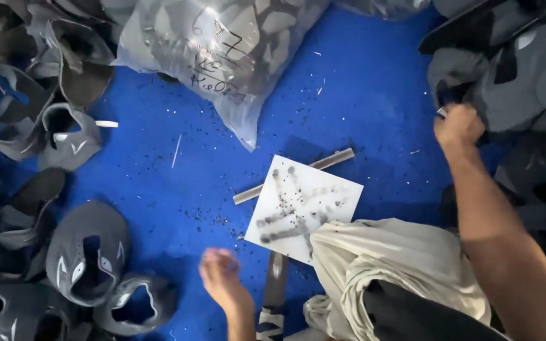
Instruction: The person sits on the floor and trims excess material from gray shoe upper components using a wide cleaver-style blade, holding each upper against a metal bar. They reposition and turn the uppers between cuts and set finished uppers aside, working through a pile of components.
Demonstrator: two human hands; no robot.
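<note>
At the top centre you have a clear plastic bag (222,57), bulging with grey cut pieces, its corner drooping onto the blue surface (361,95). Dark handwriting marks its side. A second clear bag (387,7) peeks in just right of it.

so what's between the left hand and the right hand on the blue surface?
In the head view, between the left hand and right hand lies a white square board speckled with dark marks, atop a thin grey strip. Pale cloth overlaps its near corner.
</note>
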